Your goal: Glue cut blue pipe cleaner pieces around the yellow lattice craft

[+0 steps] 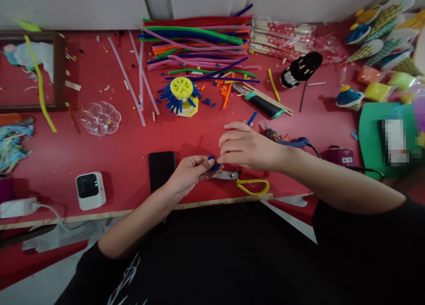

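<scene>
Left hand (pixel 191 172): pinched closed on blue bits (pixel 217 167), at 2 o'clock from the wrist.
Right hand (pixel 247 145): curled at 2 o'clock from the bits; cannot tell whether holding anything.
Pinch: keep light and steady, clear of scissors (pixel 252 187) at 4 o'clock.
Blue look: short, dark, partly hidden by the grip.

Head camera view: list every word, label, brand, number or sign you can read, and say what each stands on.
None can be read.
Purple box: pale marks, too small to read.
Patch over the green board: blurred into squares, unreadable.
Clear packets: red markings, too small to read.
Black shirt: white strokes, no letters I can make out.
</scene>
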The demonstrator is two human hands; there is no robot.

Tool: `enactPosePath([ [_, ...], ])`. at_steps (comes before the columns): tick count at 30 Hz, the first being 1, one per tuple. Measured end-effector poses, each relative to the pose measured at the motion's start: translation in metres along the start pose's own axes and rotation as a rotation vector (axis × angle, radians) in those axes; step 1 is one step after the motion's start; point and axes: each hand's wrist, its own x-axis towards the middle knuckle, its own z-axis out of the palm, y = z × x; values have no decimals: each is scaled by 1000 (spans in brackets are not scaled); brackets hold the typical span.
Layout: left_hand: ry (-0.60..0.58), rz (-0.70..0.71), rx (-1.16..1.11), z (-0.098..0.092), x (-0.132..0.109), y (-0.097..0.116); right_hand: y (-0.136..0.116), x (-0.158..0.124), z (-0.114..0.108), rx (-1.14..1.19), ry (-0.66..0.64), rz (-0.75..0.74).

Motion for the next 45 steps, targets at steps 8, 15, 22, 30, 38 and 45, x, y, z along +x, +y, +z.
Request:
enactPosePath([
  [8, -21, -25, 35, 0, -2, -6, -3, 10, 2, 53, -128, -21],
  [15, 32, 16, 26, -2, -2, -14, 4, 14, 3, -36, -181, 16],
  [22, 15, -2, 1, -3, -4, -15, -2, 16, 5, -194, -38, -76],
  [30, 41, 41, -32, 2, -4, -17, -12, 19, 0, -214, 48, -43],
  [38, 79, 98, -15, 3, -5, -12, -37, 5, 20, 97, -28, 195],
  [45, 61, 95, -34, 3, -3, -20, -42, -2, 29, 41, -25, 244],
])
